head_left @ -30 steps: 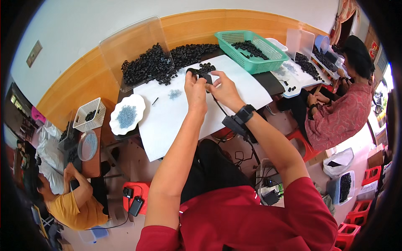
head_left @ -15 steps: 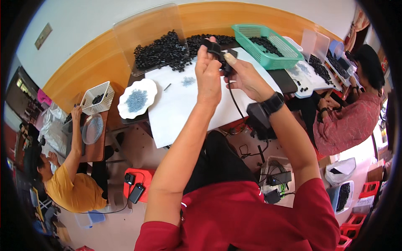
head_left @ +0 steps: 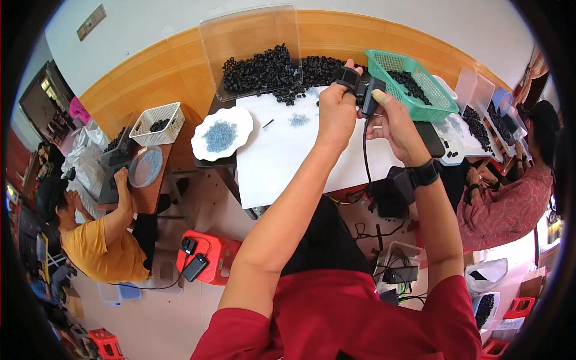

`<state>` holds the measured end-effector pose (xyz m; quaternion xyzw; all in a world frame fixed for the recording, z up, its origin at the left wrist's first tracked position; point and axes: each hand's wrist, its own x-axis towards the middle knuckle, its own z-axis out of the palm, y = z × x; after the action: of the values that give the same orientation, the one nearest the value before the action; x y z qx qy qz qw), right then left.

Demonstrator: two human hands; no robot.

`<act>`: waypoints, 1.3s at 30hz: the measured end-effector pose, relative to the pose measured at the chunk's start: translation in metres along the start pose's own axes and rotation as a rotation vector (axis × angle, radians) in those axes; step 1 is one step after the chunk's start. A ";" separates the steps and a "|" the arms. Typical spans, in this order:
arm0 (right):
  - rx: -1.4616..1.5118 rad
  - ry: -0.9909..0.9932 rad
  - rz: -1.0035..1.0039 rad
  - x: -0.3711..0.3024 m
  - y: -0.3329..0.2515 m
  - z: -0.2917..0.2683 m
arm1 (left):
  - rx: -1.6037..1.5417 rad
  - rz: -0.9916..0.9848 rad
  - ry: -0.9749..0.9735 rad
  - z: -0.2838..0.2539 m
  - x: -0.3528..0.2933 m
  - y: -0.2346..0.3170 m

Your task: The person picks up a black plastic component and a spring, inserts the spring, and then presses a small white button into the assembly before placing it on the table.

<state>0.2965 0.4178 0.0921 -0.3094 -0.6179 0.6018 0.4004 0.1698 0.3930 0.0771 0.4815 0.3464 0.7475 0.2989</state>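
Observation:
My left hand [head_left: 337, 114] is raised over the far part of the white sheet [head_left: 270, 162], its fingers closed at a black strap [head_left: 346, 77]. The strap loops round the finger area, and one fingertip sticks up past it. Close against it, my right hand [head_left: 393, 120] pinches a small black boxy device [head_left: 372, 95] between thumb and fingers. From the device a black cable [head_left: 365, 150] hangs down toward my lap. Round my right wrist sits a black band [head_left: 425, 173] with a black block beside it. How strap and device join is hard to make out.
Black small parts [head_left: 264, 72] lie heaped by a clear bin [head_left: 207, 48]. A white scalloped plate [head_left: 241, 120] holds bluish pieces; a green basket [head_left: 441, 111] stands right. Co-workers sit at left [head_left: 108, 252] and right [head_left: 504, 210]. A red stool [head_left: 225, 258] carries cabled devices.
The view has shifted, so the table sits further right in the picture. My hands stay together at the strap and device. The left co-worker's hand has come down from beside the white basket.

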 end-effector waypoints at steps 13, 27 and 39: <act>0.155 0.208 -0.086 0.010 0.018 0.029 | -0.687 -0.159 -0.098 0.000 0.019 0.013; 0.227 0.234 -0.143 0.013 0.022 0.045 | -0.639 -0.074 -0.163 -0.011 0.046 0.005; 0.211 0.181 -0.264 0.014 0.013 0.050 | -0.217 0.124 -0.130 -0.005 0.052 0.017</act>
<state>0.2447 0.4064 0.0828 -0.2349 -0.5480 0.5753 0.5599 0.1449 0.4224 0.1156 0.5141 0.2130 0.7650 0.3241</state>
